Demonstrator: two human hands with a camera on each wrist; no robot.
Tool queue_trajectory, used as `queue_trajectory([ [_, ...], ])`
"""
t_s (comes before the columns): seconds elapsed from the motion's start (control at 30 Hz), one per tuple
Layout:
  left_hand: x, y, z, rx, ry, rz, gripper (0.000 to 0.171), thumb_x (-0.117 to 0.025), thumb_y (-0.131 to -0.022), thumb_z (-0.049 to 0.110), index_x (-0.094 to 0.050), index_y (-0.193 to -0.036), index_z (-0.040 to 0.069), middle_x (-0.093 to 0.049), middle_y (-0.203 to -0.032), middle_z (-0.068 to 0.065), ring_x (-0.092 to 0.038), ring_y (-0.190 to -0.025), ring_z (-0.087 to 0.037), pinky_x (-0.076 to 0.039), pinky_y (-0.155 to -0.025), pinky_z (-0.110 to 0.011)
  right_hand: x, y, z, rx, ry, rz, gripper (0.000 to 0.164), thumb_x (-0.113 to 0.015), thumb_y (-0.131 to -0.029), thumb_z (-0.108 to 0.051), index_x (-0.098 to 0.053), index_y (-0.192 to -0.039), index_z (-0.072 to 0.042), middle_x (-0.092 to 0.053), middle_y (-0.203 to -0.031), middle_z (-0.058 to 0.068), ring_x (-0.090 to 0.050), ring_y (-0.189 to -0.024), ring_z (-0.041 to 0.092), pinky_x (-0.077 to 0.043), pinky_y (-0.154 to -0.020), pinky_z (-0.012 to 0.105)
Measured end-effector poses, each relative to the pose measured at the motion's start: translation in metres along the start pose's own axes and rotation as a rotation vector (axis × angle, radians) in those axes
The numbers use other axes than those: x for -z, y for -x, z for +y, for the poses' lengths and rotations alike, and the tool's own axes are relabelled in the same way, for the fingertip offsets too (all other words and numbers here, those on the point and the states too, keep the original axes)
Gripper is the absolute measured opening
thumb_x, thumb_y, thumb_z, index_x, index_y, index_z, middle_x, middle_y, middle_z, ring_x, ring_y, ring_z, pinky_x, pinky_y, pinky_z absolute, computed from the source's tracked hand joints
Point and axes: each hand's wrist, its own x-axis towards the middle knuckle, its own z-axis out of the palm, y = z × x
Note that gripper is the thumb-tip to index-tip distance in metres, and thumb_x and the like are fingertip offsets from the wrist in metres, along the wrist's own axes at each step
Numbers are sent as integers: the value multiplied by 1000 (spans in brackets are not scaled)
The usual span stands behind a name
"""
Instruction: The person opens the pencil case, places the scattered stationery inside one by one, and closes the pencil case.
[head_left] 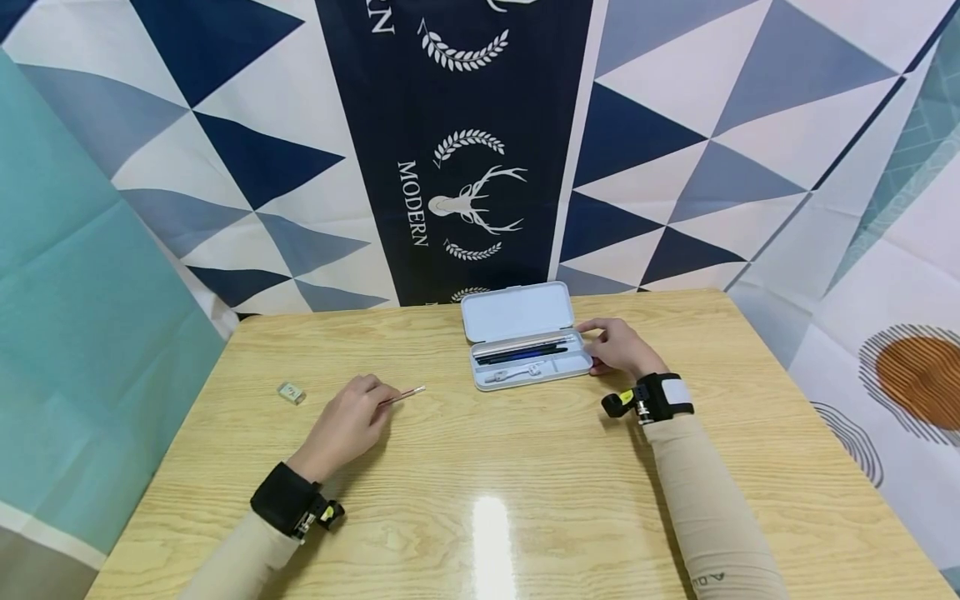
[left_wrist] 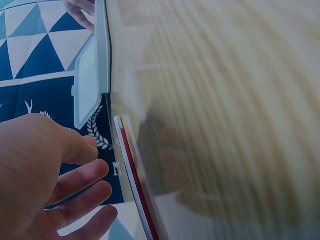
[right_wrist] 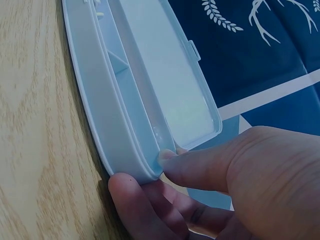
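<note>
A thin red-and-white pencil (head_left: 411,392) lies on the table beside my left hand (head_left: 348,421). In the left wrist view, that hand's fingers (left_wrist: 82,175) are spread and loosely bent, with a gap between them and the pencil (left_wrist: 131,167). A light blue pencil case (head_left: 577,364) stands with its lid (head_left: 517,312) raised. Its right end is held by my right hand (head_left: 618,346): the right wrist view has the thumb (right_wrist: 185,167) on the rim and fingers against the outer wall. Dark pens (head_left: 521,354) and a white slender item (head_left: 513,374) lie inside.
A small pale block (head_left: 291,392) with printing lies on the wooden table (head_left: 420,517), left of my left hand. Patterned cloth (head_left: 465,150) hangs directly behind the table's far edge, and more cloth (head_left: 82,275) borders the left side.
</note>
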Motion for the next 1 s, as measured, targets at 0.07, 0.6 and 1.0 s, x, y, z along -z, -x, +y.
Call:
queue_trajectory([
  [0.07,2,4,-2,5,0,4,13,-82,-100,2,-85,-112,6,-77,-102,-10,-70,-94,-25,-62,-77,-39,0,0,0,1,-3,1,52,-58,-112,-6,-52,-163,3,-62,-106,18,-70,-71,15,-66,-66,26],
  [0.6,8,17,-14,53,-8,31,24,-83,-98,-1,-83,-121,5,-77,-108,-13,-72,-99,-29,-62,-78,-41,-1,0,1,-1,4,8,53,-57,-111,-6,-53,-163,2,-61,-107,18,-70,-71,14,-66,-66,26],
  [1.0,22,26,-29,133,8,-48,38,-80,-91,-6,-75,-128,1,-71,-117,-21,-67,-107,-39,-56,-81,-48,0,1,0,5,-7,0,54,-57,-112,-6,-51,-165,2,-62,-105,18,-71,-73,15,-67,-66,27],
])
